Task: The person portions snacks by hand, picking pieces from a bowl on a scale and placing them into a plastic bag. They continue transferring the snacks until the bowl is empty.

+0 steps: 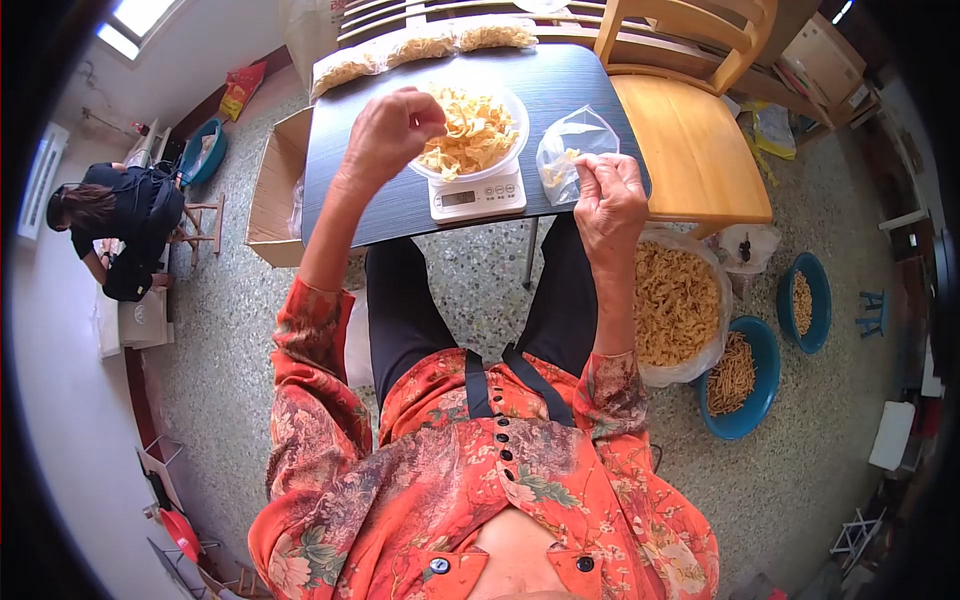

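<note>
My left hand (392,138) is closed at the left rim of a clear plastic bowl (520,125). Curled, yellowish dried strips (478,130) fill the bowl, some right beside my fingertips; whether my fingers hold one is hidden. Under the bowl is a white digital scale (478,198), its display readings too small to make out. To the right, my right hand (612,195) pinches the edge of a clear plastic bag (565,140). A few pale bits show in this bag near my fingers.
Filled bags (420,48) line the far edge of the dark table (345,190). A wooden chair (690,150) adjoins its right side. Below are a large bag of strips (680,300) and blue basins (765,400). A cardboard box (270,200) stands left; another person (125,225) sits farther off.
</note>
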`<state>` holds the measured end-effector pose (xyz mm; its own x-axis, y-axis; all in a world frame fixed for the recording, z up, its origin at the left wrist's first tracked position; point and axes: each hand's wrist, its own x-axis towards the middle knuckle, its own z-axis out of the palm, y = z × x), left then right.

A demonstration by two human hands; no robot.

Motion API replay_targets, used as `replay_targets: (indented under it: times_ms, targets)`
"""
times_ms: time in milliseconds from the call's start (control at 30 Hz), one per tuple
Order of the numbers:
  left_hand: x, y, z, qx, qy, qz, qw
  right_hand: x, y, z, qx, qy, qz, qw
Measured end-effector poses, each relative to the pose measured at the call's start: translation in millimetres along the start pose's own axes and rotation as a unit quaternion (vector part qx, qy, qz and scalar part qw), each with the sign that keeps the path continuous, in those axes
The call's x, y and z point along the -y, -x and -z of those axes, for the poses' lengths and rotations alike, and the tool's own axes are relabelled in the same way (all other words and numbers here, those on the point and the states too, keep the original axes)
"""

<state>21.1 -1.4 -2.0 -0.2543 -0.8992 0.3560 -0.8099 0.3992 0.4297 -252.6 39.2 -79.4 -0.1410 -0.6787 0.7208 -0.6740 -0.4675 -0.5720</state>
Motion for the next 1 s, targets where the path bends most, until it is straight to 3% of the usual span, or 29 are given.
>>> replay_targets:
  times_ms: [100, 400, 500, 567, 633, 700, 767, 867, 900, 967, 1000]
  targets:
    - [8, 18, -14, -0.061, -0.063, 0.006, 0.996, 7, 6, -1, -0.008, 0.011, 0.01, 1.0]
    - [19, 8, -33, -0.071, -0.1, -0.057, 0.991, 11, 7, -2, -0.002, 0.026, 0.002, 1.0]
    - [19, -7, -37, -0.09, -0.04, -0.048, 0.994, 3, -1, -2, 0.003, 0.023, -0.009, 1.0]
    - [29, -10, -36, -0.137, 0.092, -0.036, 0.986, 7, 1, -2, 0.008, 0.02, -0.016, 1.0]
    - [30, -12, -31, -0.156, 0.094, -0.049, 0.982, 7, 2, -3, 0.005, 0.013, -0.012, 1.0]
    - [26, -26, -33, -0.143, 0.228, 0.076, 0.96, -5, -7, -3, 0.005, 0.017, -0.006, 1.0]
    - [29, -32, -29, -0.142, 0.295, 0.071, 0.942, -6, -7, -5, 0.002, 0.023, 0.004, 1.0]
    - [31, -40, -23, -0.199, 0.621, 0.158, 0.741, -4, -8, -6, 0.001, 0.021, -0.002, 1.0]
    - [26, -40, -19, -0.197, 0.621, 0.158, 0.742, -2, -9, -6, -0.005, 0.018, 0.008, 1.0]
    - [13, -38, -17, -0.122, 0.73, 0.165, 0.652, -1, -8, -5, -0.011, 0.022, 0.014, 1.0]
    - [0, -37, -17, -0.091, 0.723, 0.155, 0.668, 0, -9, -5, -0.007, 0.023, 0.014, 1.0]
